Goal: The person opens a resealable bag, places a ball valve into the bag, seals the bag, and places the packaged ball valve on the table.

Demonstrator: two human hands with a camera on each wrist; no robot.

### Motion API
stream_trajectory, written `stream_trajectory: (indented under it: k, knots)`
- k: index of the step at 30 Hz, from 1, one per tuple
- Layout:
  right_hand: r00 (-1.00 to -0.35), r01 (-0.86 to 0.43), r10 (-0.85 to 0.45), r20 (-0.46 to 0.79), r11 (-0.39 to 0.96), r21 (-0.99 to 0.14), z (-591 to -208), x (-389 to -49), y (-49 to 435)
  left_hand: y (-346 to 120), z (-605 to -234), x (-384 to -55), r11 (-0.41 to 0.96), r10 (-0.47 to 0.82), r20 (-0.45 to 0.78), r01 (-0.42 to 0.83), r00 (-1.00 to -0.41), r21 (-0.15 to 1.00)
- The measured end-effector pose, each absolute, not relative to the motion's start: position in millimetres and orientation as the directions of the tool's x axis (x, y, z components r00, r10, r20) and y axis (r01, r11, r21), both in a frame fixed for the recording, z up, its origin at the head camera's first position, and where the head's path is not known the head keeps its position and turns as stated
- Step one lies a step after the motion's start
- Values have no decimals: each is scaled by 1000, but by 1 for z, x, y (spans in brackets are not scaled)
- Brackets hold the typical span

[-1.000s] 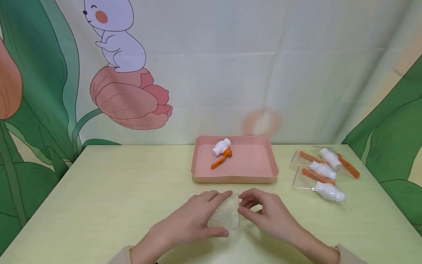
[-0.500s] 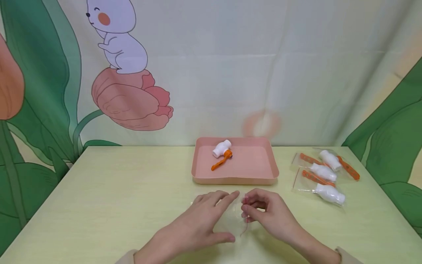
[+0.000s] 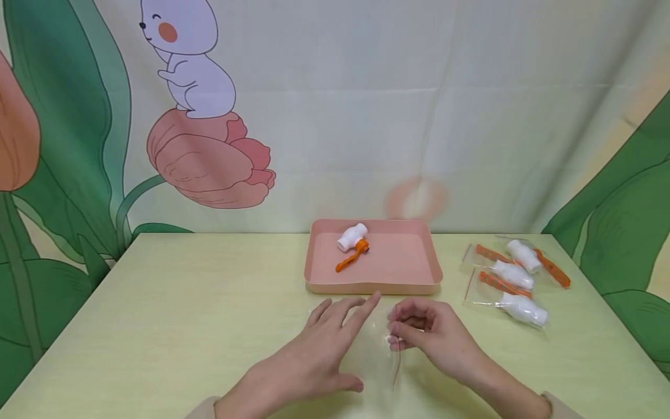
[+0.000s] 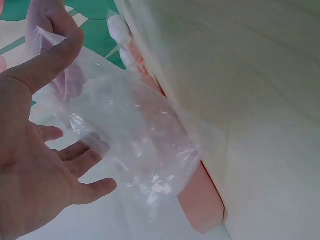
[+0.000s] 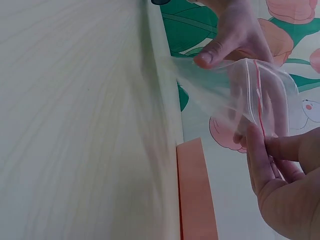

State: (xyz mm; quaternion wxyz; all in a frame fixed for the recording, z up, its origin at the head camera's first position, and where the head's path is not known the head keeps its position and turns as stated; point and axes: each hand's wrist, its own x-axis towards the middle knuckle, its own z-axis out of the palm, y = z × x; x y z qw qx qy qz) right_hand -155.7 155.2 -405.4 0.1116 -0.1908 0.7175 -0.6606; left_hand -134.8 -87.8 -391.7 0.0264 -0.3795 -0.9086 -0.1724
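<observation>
A clear plastic zip bag [image 3: 378, 355] with a red line along its mouth hangs between the two hands; nothing shows inside it. My right hand [image 3: 437, 340] pinches the bag's mouth edge between thumb and fingers, as the right wrist view also shows. To the bag's left, my left hand [image 3: 316, 355] has its fingers spread and straight. In the left wrist view the bag [image 4: 145, 135] spreads out just past the left fingers; whether they touch it I cannot tell.
Behind the hands sits a shallow pink tray [image 3: 403, 256]. In it lies a white ball valve [image 3: 352, 237] with an orange handle [image 3: 352, 257]. At right, clear bags [image 3: 481, 294] hold white valve bodies [image 3: 523, 308] and orange handles [image 3: 553, 269]. A printed curtain [image 3: 335, 128] hangs behind the table.
The right fingers have gone from the bag's edge to a firm pinch, and the red-lined mouth has shifted right and tilted. The left hand's fingers have spread and lifted slightly.
</observation>
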Motion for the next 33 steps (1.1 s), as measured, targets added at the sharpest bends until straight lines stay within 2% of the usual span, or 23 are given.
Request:
stream_trajectory:
  k: [7,14,17,33]
  knots:
    - [-907,-156,-408,109,83,-984,-406,-155,157,-91,-391,-137,650,687,184,708,-703,275]
    - [-939,-240,-298,170,218,-946,-406,-152,157,-92,-391,-137,677,671,181,693,-719,246]
    - [-942,-242,-293,166,247,-938,-405,-152,158,-91,-391,-137,694,660,178,683,-730,230]
    - [-858,-151,-504,98,66,-986,-406,-147,154,-88,-393,-137,706,650,167,671,-741,227]
